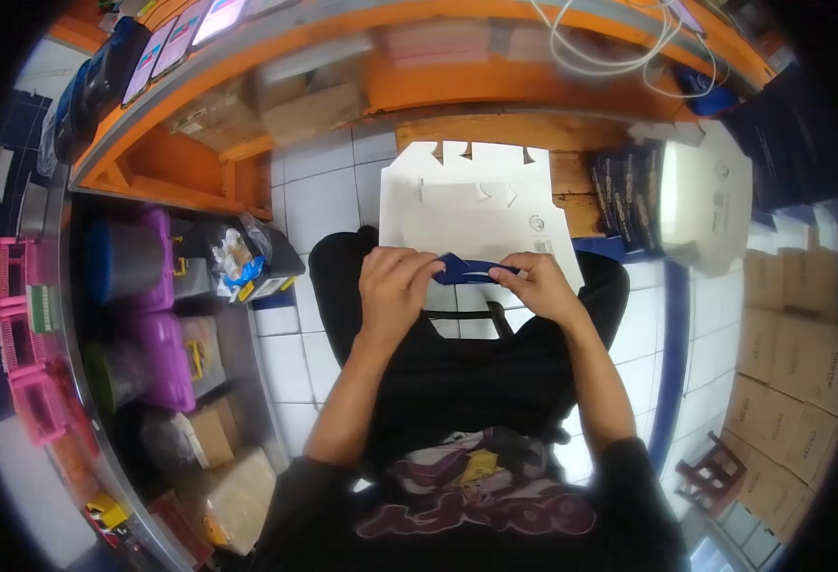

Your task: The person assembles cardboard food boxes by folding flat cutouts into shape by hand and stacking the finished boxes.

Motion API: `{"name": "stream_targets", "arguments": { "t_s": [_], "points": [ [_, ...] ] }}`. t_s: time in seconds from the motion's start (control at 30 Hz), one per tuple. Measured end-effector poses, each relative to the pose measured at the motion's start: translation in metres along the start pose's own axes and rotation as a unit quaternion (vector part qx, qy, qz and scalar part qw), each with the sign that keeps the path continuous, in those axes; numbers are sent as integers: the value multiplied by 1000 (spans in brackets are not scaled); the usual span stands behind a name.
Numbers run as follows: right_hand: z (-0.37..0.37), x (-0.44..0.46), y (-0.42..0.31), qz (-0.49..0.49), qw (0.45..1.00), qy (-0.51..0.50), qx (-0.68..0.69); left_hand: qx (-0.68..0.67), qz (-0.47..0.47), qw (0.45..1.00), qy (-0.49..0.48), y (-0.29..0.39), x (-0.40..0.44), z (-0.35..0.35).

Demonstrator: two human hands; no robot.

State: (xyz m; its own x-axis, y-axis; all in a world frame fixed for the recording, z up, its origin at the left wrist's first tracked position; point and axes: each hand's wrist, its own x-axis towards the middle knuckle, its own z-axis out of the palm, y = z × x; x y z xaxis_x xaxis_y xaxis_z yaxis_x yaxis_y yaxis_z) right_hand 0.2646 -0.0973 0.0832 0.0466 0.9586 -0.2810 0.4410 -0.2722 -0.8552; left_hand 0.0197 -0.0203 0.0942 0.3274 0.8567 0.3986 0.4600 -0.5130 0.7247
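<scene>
A white die-cut cardboard sheet (476, 200) with notched tabs along its far edge lies in front of my lap. At its near edge, a dark blue cardboard flap (471, 274) with a slit-like opening is held between my hands. My left hand (392, 286) pinches the flap's left end between thumb and fingers. On the other end, my right hand (541, 284) grips with the thumb on top and the fingers curled. The flap seems to be the folded-up edge of the sheet, but the join is partly hidden by my hands.
Dark blue folded cartons (629, 195) stand at right beside more white sheets (710, 195). Brown boxes (786, 381) are stacked far right, near a small stool (713, 472). An orange counter (419, 81) curves ahead. Left are shelves with purple lids (161, 357) and a filled bin (247, 257).
</scene>
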Motion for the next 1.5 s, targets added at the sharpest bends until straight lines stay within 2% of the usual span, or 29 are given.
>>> {"name": "stream_targets", "arguments": {
  "t_s": [0.07, 0.1, 0.13, 0.17, 0.2, 0.23, 0.3, 0.37, 0.43, 0.5, 0.53, 0.57, 0.63, 0.7, 0.77, 0.8, 0.87, 0.9, 0.97, 1.0, 1.03, 1.1, 1.17, 1.27, 1.37, 1.4, 1.5],
  "points": [
    [2, -5, -12, -31, 998, 15, -43, 52, 128, 990, -34, 10, 3, -1],
    [1, -5, -20, -69, 993, 32, -87, 57, 130, 989, -28, 15, 3, -2],
    [-1, -8, -28, -56, 993, 24, -104, 72, 148, 984, -67, 20, 3, -4],
    [1, -9, -28, -84, 990, 35, -103, 92, 165, 977, -102, 23, 5, -8],
    [1, -9, -33, -151, 981, 41, -116, 75, 141, 983, -95, 23, 7, -10],
    [2, -11, -40, -140, 979, 31, -144, 57, 116, 988, -87, 20, 6, -10],
    [8, -14, -42, -209, 960, 85, -165, 86, 159, 981, -77, 20, 8, -10],
    [5, -14, -44, -238, 946, 102, -194, 83, 179, 977, -83, 20, 3, -5],
    [8, -11, -39, -264, 933, 110, -218, 85, 161, 981, -69, 18, 4, -4],
    [12, -11, -30, -359, 840, 233, -335, 87, 135, 987, -17, 18, 2, 1],
    [15, -9, -17, -369, 833, 229, -343, 100, 154, 982, -34, 16, 0, 2],
    [20, -7, -7, -358, 837, 227, -347, 91, 152, 983, -42, 10, -5, 7],
    [24, -1, 21, -306, 880, 131, -339, 163, 154, 968, -109, -13, -25, 26],
    [40, 0, 59, -239, 891, 91, -375, 200, 147, 950, -192, -35, -45, 43],
    [51, 1, 85, -156, 919, 20, -361, 162, 98, 954, -235, -41, -54, 49],
    [53, 2, 97, -143, 915, 18, -376, 151, 102, 952, -247, -41, -52, 50],
    [48, 0, 90, -123, 919, 16, -374, 142, 63, 976, -155, -36, -36, 50],
    [47, -1, 87, -120, 920, 13, -374, 137, 65, 974, -165, -31, -28, 52],
    [48, 0, 89, -111, 927, 22, -357, 143, -52, 986, -73, -23, -10, 56],
    [45, 1, 83, -114, 932, 18, -345, 142, -51, 985, -78, -18, 0, 62],
    [44, 3, 80, -118, 935, 15, -333, 156, -175, 965, -118, -13, 10, 69],
    [49, 9, 85, -107, 935, 8, -339, 169, -295, 927, -157, -17, 19, 80],
    [52, 13, 87, -101, 940, 26, -324, 103, -352, 874, -320, -37, 17, 95],
    [50, 15, 114, -128, 931, 26, -341, 36, -332, 871, -359, -64, -1, 106],
    [43, 14, 106, -124, 936, 16, -329, 74, -335, 879, -331, -74, 14, 88],
    [44, 15, 112, -125, 934, 29, -334, -9, -363, 868, -339, -96, 15, 87],
    [43, 16, 108, -116, 931, 31, -346, 71, -350, 877, -321, -93, 28, 75]
  ]
}}
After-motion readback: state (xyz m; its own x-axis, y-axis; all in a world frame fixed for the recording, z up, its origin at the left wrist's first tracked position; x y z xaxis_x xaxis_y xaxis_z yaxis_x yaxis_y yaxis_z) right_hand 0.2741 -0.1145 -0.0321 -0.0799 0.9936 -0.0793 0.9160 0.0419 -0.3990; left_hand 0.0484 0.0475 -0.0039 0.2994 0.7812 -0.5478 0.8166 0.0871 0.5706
